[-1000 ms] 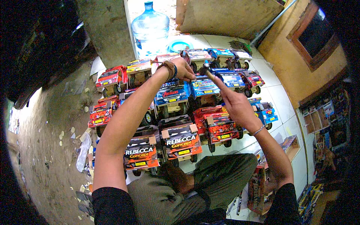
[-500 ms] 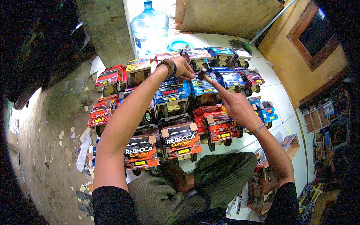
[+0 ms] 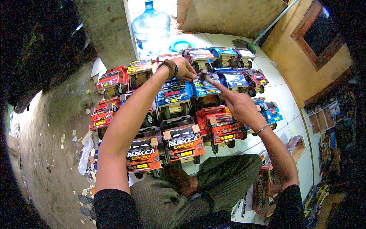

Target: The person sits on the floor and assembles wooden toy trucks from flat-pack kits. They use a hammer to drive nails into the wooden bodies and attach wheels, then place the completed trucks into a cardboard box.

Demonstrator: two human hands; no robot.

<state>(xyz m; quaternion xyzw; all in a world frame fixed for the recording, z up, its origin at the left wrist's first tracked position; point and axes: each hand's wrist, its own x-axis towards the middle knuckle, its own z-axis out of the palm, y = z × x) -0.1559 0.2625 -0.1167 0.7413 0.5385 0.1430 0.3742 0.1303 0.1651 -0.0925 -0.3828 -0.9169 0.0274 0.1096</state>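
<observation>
My right hand (image 3: pixel 244 110) is closed on a small hammer (image 3: pixel 212 81), its index finger stretched along the light handle. The dark hammer head is up close to the fingertips of my left hand (image 3: pixel 184 69), above a blue toy truck (image 3: pixel 206 90) in the middle rows. My left fingers are pinched together at the top of that truck; what they hold, if anything, is too small to make out. Just left of it stands another blue toy truck (image 3: pixel 173 95). Nearer to me are orange-and-black toy trucks (image 3: pixel 183 143) with small wooden blocks on top.
Several more toy trucks, such as a red one (image 3: pixel 112 78), stand in rows on the white tiles (image 3: pixel 280 91). Behind them are a large blue water bottle (image 3: pixel 151 26) and a blue basin (image 3: pixel 183 45). Scraps and a plastic bag (image 3: pixel 85 154) lie on the dirt floor at left.
The hammer head has shifted very slightly down and left, close to my left fingertips. Both hands otherwise keep nearly the same place, and the trucks stand as before.
</observation>
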